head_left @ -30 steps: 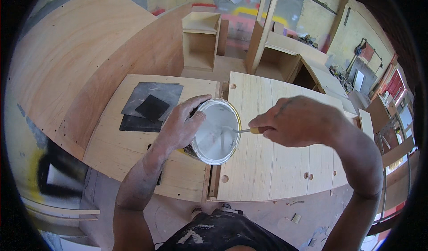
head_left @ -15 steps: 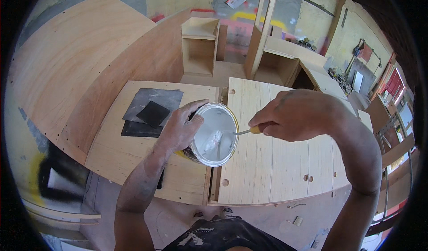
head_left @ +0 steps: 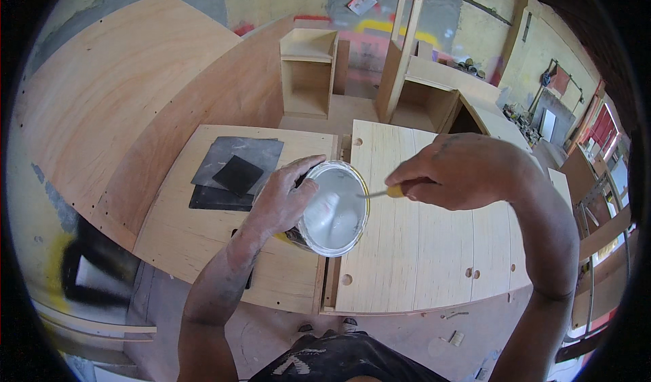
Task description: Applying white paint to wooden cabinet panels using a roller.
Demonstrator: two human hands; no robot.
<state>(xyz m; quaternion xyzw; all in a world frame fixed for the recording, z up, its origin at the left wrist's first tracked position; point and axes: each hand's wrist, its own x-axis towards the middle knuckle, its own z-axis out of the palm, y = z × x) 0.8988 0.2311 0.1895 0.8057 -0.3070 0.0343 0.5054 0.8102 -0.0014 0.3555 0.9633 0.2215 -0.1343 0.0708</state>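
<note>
My left hand (head_left: 283, 197) is closed over the left rim of a round can (head_left: 347, 178). The can is tilted so its mouth faces me, and white paste (head_left: 327, 211) coats the inside. Yellow and dark colour shows on its outer wall. In my right hand (head_left: 461, 172) is a yellow-handled tool (head_left: 394, 191) with a thin metal shaft. Its shaft crosses the can's right rim, and the tip is in the mouth, where I cannot make out its shape. The can is above a seam between pale wooden panels.
Grey and black sanding sheets (head_left: 244, 155) lie left of the can on a wooden panel (head_left: 176, 219). A grooved pale panel (head_left: 441, 253) with drilled round holes extends to the right. Curved plywood (head_left: 129, 63) stands at the left. Open wooden cabinets (head_left: 308, 84) stand beyond.
The white paste inside the can has shifted and looks more smeared. My right hand has turned slightly with the tool. The whole view has shifted a little; the left grip on the can stays.
</note>
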